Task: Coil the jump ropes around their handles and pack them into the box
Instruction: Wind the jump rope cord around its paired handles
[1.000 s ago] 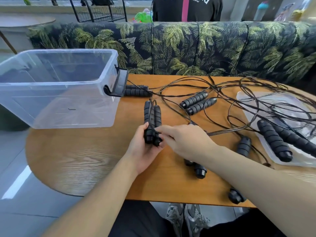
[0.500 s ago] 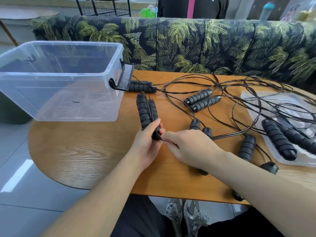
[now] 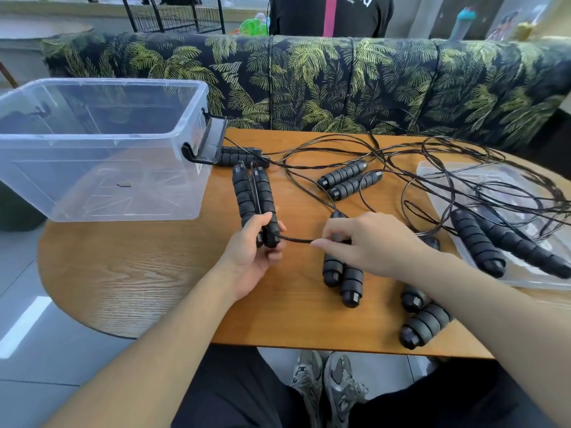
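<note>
Near table centre, left hand (image 3: 256, 245) grips paired handles (image 3: 254, 205); right hand (image 3: 364, 242) pinches their cord (image 3: 296, 240), which could snag the tangle (image 3: 448, 168) at two o'clock.

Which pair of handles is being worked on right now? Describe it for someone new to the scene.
Start at the clear box on the table's left. Just right of its front corner, the left hand grips two black handles side by side, the only pair lifted off the table.

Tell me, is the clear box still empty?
Nearly empty: through the clear box only a small dark scrap shows on its floor; no jump ropes are inside.
</note>
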The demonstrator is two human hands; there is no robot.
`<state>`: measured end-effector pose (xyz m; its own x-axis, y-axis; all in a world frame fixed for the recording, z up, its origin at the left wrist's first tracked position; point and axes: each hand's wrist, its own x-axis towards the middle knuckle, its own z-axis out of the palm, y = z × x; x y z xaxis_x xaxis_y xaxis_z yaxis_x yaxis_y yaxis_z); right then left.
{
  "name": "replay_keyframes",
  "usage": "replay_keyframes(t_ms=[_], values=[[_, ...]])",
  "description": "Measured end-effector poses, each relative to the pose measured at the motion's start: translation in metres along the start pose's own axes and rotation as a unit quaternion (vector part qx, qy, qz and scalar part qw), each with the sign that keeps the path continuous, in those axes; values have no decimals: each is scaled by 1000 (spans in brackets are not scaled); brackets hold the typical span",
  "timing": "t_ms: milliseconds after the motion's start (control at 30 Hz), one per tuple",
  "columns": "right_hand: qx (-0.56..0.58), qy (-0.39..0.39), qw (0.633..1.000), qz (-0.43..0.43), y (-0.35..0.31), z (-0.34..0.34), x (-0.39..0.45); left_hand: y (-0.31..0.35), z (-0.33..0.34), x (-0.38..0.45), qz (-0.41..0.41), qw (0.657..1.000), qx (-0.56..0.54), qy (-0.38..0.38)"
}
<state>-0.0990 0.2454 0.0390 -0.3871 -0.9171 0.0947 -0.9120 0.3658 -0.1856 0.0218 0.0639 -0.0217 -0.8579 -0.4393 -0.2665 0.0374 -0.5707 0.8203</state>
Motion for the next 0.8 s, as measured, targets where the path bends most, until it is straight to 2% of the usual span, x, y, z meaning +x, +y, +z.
replay_keyframes(t_ms=[133, 233, 433, 600, 667, 800], values=[[18, -48, 999, 12, 10, -2, -3, 3, -14, -2, -16, 998, -49, -23], [42, -83, 996, 15, 17, -1, -3, 5, -24, -6, -28, 995, -41, -84], [10, -11, 996, 93, 34, -4, 1, 8, -40, -16, -51, 982, 23, -181], [127, -80, 985, 79, 32, -6, 4, 11, -44, -13, -43, 975, 36, -213], [144, -83, 983, 83, 31, -6, 6, 12, -45, -12, -40, 976, 37, -213], [58, -44, 987, 142, 32, -9, 20, 13, -46, -12, -53, 964, 83, -247]])
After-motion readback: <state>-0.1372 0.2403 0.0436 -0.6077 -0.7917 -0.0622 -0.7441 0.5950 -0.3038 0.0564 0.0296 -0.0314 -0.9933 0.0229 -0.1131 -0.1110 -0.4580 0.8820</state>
